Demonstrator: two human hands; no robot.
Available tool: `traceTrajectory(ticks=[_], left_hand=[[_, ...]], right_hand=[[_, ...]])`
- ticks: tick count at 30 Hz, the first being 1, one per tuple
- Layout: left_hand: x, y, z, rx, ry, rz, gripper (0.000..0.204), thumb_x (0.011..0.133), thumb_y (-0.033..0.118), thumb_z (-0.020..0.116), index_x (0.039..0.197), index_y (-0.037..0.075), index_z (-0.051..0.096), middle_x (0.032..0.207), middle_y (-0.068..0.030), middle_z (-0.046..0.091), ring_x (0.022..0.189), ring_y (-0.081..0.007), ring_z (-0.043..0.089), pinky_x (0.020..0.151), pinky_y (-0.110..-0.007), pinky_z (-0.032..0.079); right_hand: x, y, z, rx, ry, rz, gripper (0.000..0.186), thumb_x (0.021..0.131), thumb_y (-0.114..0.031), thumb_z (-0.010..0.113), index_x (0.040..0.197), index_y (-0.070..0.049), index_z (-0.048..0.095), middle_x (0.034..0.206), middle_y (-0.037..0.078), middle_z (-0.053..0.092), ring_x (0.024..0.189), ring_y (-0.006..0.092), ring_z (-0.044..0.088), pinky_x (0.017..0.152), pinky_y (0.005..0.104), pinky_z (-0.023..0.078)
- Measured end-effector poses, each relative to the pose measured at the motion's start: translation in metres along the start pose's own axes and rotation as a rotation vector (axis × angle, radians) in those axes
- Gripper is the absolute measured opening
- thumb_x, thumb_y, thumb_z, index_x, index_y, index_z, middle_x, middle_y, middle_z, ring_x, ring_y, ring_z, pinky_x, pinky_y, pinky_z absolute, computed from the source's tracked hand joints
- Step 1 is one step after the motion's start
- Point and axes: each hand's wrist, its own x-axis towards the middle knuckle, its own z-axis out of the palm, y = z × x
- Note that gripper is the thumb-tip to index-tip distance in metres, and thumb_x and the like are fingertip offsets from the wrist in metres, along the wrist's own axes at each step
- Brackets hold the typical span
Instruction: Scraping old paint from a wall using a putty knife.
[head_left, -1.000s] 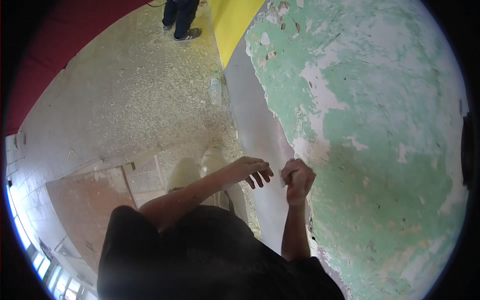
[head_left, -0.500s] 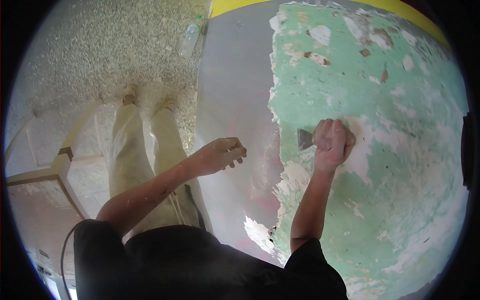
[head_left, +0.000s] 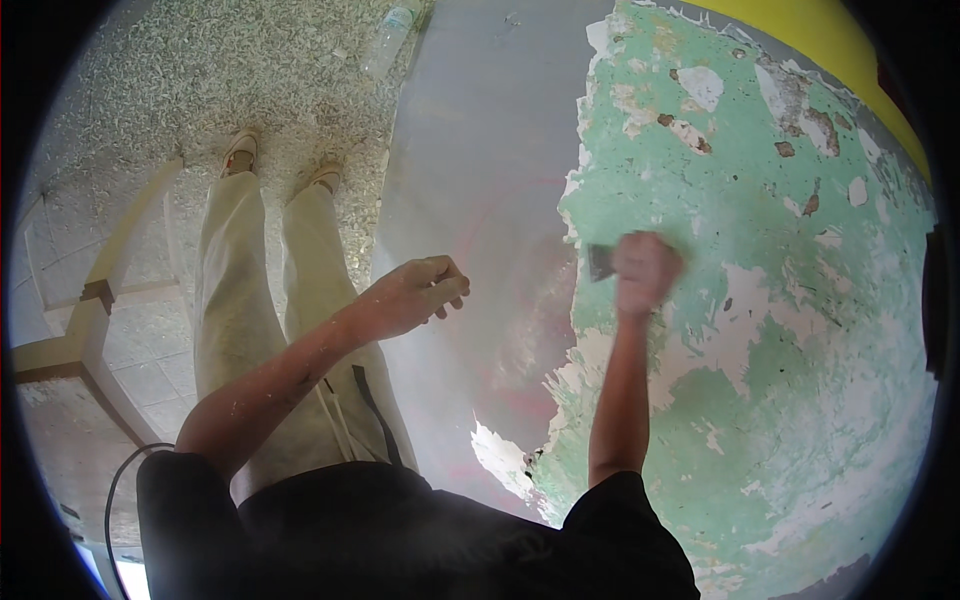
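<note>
My right hand point(head_left: 645, 270), blurred by motion, is closed around a scraper; its flat grey blade point(head_left: 600, 262) points left. The handle is hidden in my fist. The blade is at the stripped green wall surface point(head_left: 690, 220), just right of the ragged edge where the grey paint point(head_left: 500, 120) ends. Whether the blade touches the wall, I cannot tell. Over the grey paint's left side hangs my left hand point(head_left: 410, 295), palm inward, its fingers loosely curled and slightly apart. Nothing shows in it, and it appears to touch nothing. White flecks dot the left forearm.
A clear plastic bottle point(head_left: 390, 40) lies on the chip-strewn floor point(head_left: 240, 70) beside the wall. At the left stands a light-coloured wooden piece of furniture point(head_left: 95, 330), with a dark cable point(head_left: 112, 500) near my left sleeve. A yellow band point(head_left: 800, 25) borders the wall's upper right.
My right hand has moved left with the scraper, bringing the blade closer to the ragged paint edge. The whole view has shifted a little. My left hand stays loosely curled.
</note>
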Motion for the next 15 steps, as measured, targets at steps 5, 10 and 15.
traceTrajectory(ticks=[5,10,15], left_hand=[[0.003,0.004,0.002,0.016,-0.007,0.046,0.034,0.094,0.034,0.049,0.101,0.002,0.059,0.090,-0.0080,0.064,0.081,-0.0162,0.062,0.066,-0.029,0.050],[0.009,0.005,0.003,0.034,0.004,0.048,0.034,0.094,0.033,0.048,0.102,0.001,0.059,0.091,-0.0080,0.065,0.081,-0.0162,0.062,0.067,-0.029,0.050],[0.012,0.001,0.004,0.032,0.000,0.032,0.034,0.094,0.032,0.047,0.103,0.001,0.059,0.091,-0.0082,0.065,0.081,-0.0161,0.062,0.068,-0.029,0.050]], right_hand=[[0.017,-0.040,-0.006,0.479,0.018,0.418,0.042,0.097,-0.015,0.036,0.057,-0.013,0.024,0.050,-0.002,0.023,0.041,0.0106,0.024,0.041,0.0283,0.023],[-0.011,-0.026,0.002,0.409,0.049,0.423,0.043,0.097,-0.016,0.036,0.055,-0.013,0.026,0.047,-0.001,0.025,0.039,0.0119,0.024,0.040,0.0288,0.023],[-0.015,-0.011,-0.021,0.138,0.135,0.107,0.042,0.097,-0.018,0.036,0.056,-0.013,0.025,0.047,-0.001,0.026,0.040,0.0125,0.024,0.040,0.0296,0.024]])
